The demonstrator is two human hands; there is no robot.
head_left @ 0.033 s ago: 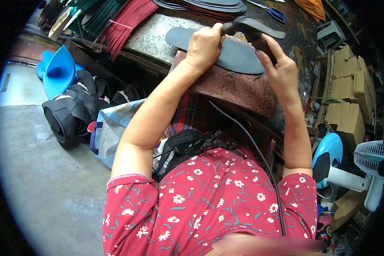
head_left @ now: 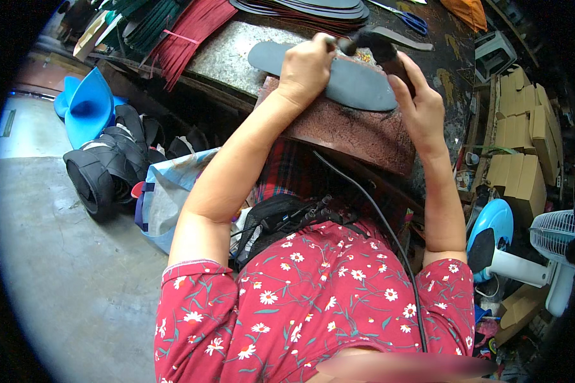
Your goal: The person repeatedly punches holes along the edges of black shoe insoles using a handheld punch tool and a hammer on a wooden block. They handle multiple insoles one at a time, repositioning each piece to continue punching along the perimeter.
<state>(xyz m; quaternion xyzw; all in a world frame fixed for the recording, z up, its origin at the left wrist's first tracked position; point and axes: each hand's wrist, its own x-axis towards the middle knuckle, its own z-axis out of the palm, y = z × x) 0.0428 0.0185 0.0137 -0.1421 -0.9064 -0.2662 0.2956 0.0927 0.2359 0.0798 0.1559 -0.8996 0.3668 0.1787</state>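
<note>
My left hand (head_left: 305,69) is closed in a fist over a grey shoe sole (head_left: 358,85). A short punch-like tool (head_left: 329,42) shows only its end at the top of the fist; the rest is hidden by my fingers. In my right hand (head_left: 420,96) is a hammer (head_left: 382,52) with a dark head and a brown handle. The hammer head is close beside the tool's end; whether they touch I cannot tell. Beneath the sole lies a reddish-brown block (head_left: 358,140) with a rough top.
Behind are stacked dark soles (head_left: 306,14), a red bundle of strips (head_left: 191,38), a grey strip (head_left: 406,40) and blue-handled scissors (head_left: 412,22). Cardboard boxes (head_left: 514,172) and a fan (head_left: 552,236) stand right. Black rolled pieces (head_left: 99,172) and a bag (head_left: 172,191) are left.
The hammer head has shifted slightly down and right, and my right hand has tilted with it. My left hand and the sole stay nearly in place.
</note>
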